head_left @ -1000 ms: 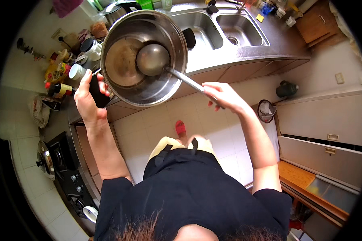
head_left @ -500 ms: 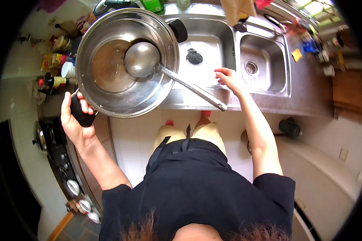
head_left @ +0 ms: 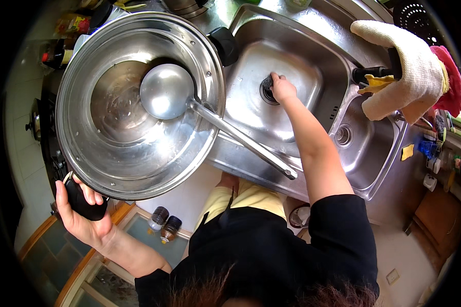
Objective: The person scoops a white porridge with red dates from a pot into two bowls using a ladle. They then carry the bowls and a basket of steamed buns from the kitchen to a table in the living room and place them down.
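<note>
My left hand (head_left: 89,220) grips the black handle of a large steel pot (head_left: 118,169), held tilted beside the sink with shallow cloudy liquid inside. A steel ladle (head_left: 166,92) lies in it, its long handle unheld, reaching over the rim toward the right. My right hand (head_left: 284,91) is down in the larger sink basin (head_left: 256,59), its fingers closed on a dark scrub pad (head_left: 267,82) at the drain. The smaller basin (head_left: 363,148) is on its right.
Pale and pink gloves (head_left: 415,77) hang over the sink's back right. A yellow sponge (head_left: 407,152) sits on the right counter. Bottles and jars (head_left: 61,53) crowd the back left. Two plastic bottles (head_left: 164,222) stand low on the left, below the pot.
My right hand left the ladle handle and moved into the large basin, closing on the dark pad. The view has swung toward the sink, with the pot now nearer.
</note>
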`<state>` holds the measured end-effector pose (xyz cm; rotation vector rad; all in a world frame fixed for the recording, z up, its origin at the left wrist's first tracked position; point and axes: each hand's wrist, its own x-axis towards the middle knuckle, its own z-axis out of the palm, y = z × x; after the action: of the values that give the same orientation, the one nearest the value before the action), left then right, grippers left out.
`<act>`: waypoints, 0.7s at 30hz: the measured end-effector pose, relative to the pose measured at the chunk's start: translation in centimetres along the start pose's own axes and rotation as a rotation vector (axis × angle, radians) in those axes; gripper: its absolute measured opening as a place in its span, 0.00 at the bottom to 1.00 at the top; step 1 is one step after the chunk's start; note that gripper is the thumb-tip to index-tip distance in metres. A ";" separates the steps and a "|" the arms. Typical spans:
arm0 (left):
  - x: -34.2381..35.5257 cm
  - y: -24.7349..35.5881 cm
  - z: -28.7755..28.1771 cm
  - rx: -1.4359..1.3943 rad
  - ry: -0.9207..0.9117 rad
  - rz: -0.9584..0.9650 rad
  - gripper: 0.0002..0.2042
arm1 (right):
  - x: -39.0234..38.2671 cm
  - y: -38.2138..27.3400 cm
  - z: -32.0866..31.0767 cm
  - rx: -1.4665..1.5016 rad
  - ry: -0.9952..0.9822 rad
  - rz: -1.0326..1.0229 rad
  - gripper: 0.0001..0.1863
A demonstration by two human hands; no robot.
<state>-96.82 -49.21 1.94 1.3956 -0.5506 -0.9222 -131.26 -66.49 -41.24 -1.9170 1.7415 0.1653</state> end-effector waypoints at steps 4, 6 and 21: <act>-1.2 -1.7 2.6 -0.022 -0.017 -0.039 0.16 | -1.9 2.1 -3.4 0.068 0.074 0.060 0.17; -1.2 -2.3 4.7 -0.001 -0.026 -0.042 0.16 | -6.3 2.5 -9.4 0.330 0.364 -0.003 0.17; 6.0 1.2 -0.2 -0.085 -0.401 -0.297 0.17 | -20.3 -10.1 -17.7 1.363 0.307 0.251 0.20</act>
<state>-93.04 -54.06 1.91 1.2392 -0.6027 -1.4672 -129.47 -56.49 -14.36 -0.7209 1.5340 -1.0102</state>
